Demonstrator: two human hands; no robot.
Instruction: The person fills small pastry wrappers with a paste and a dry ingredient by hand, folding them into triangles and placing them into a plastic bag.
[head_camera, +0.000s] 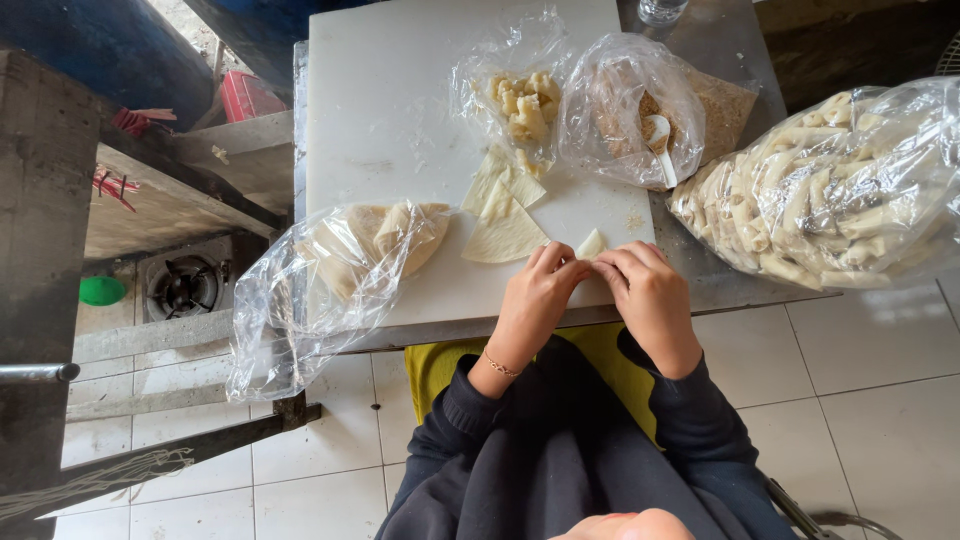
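Both hands, left hand (535, 300) and right hand (650, 295), pinch a pale wrapper (591, 243).

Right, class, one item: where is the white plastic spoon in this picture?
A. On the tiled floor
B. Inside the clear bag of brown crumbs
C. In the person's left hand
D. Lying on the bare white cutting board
B: the white spoon sits inside the clear bag of brown crumbs, beyond both hands on the table.

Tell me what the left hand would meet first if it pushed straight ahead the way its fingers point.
The left hand points up and right across the board. Beyond the small folded wrapper it is pinching, it would probably reach the bag of brown crumbs first, though depth is unclear.
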